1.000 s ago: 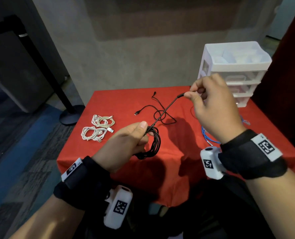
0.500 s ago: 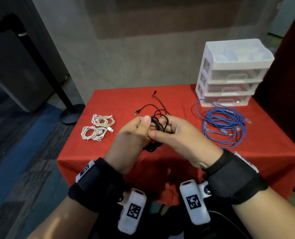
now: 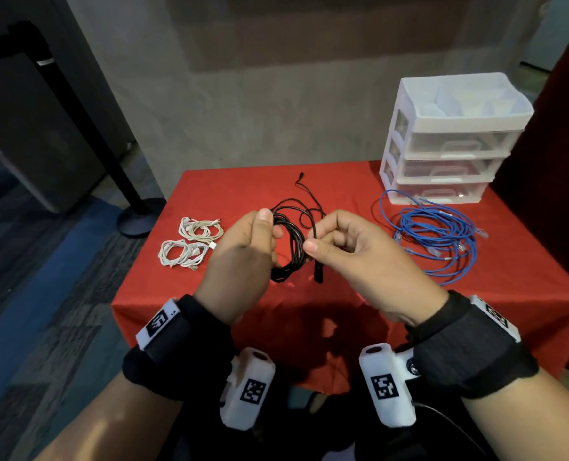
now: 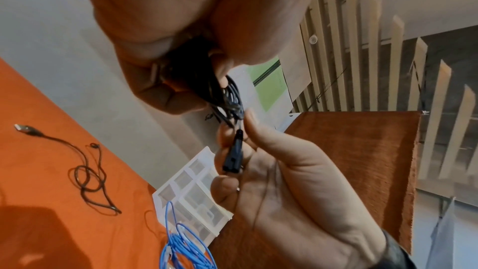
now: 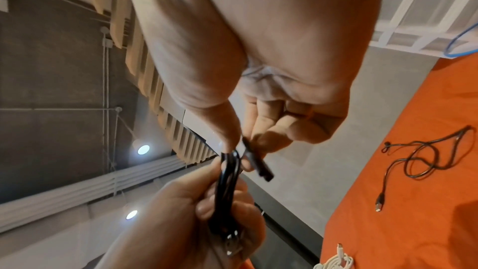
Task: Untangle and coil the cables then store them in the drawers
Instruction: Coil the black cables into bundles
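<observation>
A black cable (image 3: 289, 247) wound into a coil hangs above the red table's front. My left hand (image 3: 246, 247) grips the coil's left side, thumb up; in the left wrist view the strands (image 4: 220, 93) run out of its curled fingers. My right hand (image 3: 339, 241) pinches the cable's free end just above its black plug (image 3: 318, 274), which dangles down (image 4: 232, 159) (image 5: 258, 165). A thin black cable (image 3: 306, 197) lies loose behind the hands. A blue cable (image 3: 439, 234) sprawls tangled at the right. A white three-drawer unit (image 3: 449, 141) stands at the back right, drawers closed.
Two coiled white cables (image 3: 203, 229) (image 3: 180, 252) lie on the left of the red tablecloth (image 3: 509, 287). A black stanchion base (image 3: 140, 214) stands on the floor left of the table. A grey wall is behind the table.
A second ago my right hand held the cable's end stretched up to the right. It has since come down to the coil, and both hands now hold it closer together and higher.
</observation>
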Action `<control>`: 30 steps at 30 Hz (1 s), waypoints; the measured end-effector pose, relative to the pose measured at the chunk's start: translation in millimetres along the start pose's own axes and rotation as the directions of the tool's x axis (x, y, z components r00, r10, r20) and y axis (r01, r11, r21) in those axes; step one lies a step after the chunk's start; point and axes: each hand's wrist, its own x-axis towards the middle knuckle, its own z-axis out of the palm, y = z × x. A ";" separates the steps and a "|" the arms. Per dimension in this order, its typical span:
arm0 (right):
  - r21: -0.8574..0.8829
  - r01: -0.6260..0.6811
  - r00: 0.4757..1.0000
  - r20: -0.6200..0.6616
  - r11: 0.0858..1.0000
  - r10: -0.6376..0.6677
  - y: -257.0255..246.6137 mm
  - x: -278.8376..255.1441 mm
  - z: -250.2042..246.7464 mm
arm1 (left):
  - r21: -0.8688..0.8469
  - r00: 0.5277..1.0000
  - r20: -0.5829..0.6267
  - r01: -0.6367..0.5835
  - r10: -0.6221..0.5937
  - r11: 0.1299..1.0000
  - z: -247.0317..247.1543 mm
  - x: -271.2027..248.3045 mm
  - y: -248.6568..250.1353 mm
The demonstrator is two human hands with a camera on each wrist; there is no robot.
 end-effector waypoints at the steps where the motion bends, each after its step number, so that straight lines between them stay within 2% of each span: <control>1: -0.007 -0.001 1.000 -0.010 1.000 0.001 -0.1 0.5 -2.0 | -0.006 1.000 -0.001 -0.015 0.015 1.000 -0.8 0.2 -0.1; 4: 0.003 -0.012 0.995 -0.098 1.000 0.012 -0.4 4.4 -4.6 | -0.003 0.998 0.024 -0.052 0.052 0.999 -0.3 -3.5 -0.9; 7: 0.240 -0.082 0.980 -0.157 0.967 0.122 -4.7 9.4 -1.4 | 0.011 0.995 0.064 -0.077 0.076 0.997 5.4 -8.8 -0.9; 10: 0.469 -0.193 0.963 -0.079 0.862 0.258 -9.7 11.2 3.6 | 0.050 0.995 0.040 -0.095 0.093 0.994 8.8 -9.3 -1.7; 14: 0.567 -0.334 0.929 0.064 0.753 0.364 -10.4 9.5 8.9 | 0.046 0.996 0.038 -0.081 0.079 0.996 10.6 -10.0 -2.1; 17: 0.520 -0.425 0.900 0.151 0.741 0.410 -11.2 9.3 11.1 | 0.028 0.994 0.079 -0.076 0.073 0.997 11.1 -11.3 2.3; 20: 0.407 -0.493 0.869 0.274 0.769 0.412 -13.3 2.8 11.2 | -0.019 0.995 0.097 -0.006 0.007 1.000 7.0 -8.1 5.1; 24: 0.361 -0.424 0.891 0.331 0.830 0.311 -5.6 -5.1 11.5 | 0.080 0.996 0.091 -0.021 0.014 0.997 2.1 -5.8 0.8; 27: 0.318 -0.332 0.931 0.261 0.888 0.255 -0.8 -2.1 5.5 | 0.049 0.998 0.066 0.005 -0.008 0.999 -0.3 -2.6 0.3; 30: 0.164 -0.216 0.975 0.078 0.962 0.206 4.9 -0.8 -3.9 | -0.004 0.999 -0.011 0.041 -0.041 0.999 -8.3 4.0 3.0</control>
